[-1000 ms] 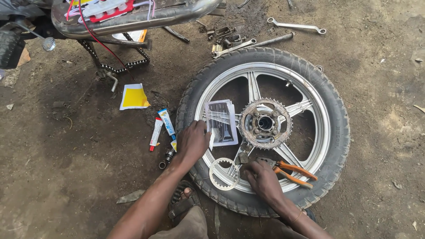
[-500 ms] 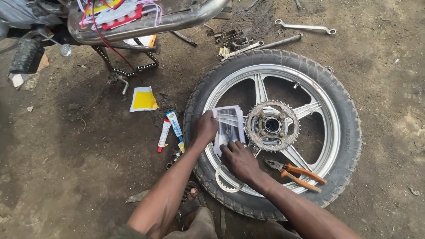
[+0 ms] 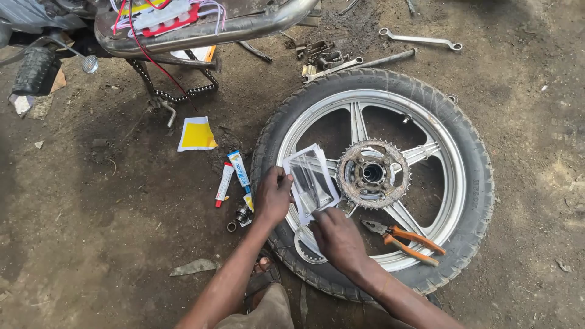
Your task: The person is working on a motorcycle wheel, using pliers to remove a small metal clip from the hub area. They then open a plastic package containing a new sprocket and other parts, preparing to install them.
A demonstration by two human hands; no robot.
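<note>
Packet: a flat, clear plastic packet [image 3: 312,181] with a white border is seen, dark narrow contents showing through; it is held tilted above the left part of the wheel's rim, just left of the sprocket.
Left hand: the left hand [image 3: 272,197] is closed on the packet's left edge.
Right hand: the right hand [image 3: 337,236] is pinched on the packet's lower edge.
Wheel: a motorcycle wheel [image 3: 472,152] is laid flat, black tyre around a silver spoked rim, a rusty sprocket [image 3: 373,173] at its hub.
Pliers: orange-handled pliers [image 3: 405,238] are rested across the lower right spokes.
Ground: bare, dark packed earth [image 3: 97,231] carries everything.
Left of wheel: two small tubes [image 3: 233,176] and a yellow-and-white sachet [image 3: 196,134] are laid near the tyre's left edge.
Top edge: a motorcycle frame [image 3: 201,30], a chain [image 3: 177,91] and spanners [image 3: 420,40] are ranged there.
Open room: wide bare earth is left at lower left and beyond the tyre's right edge.
</note>
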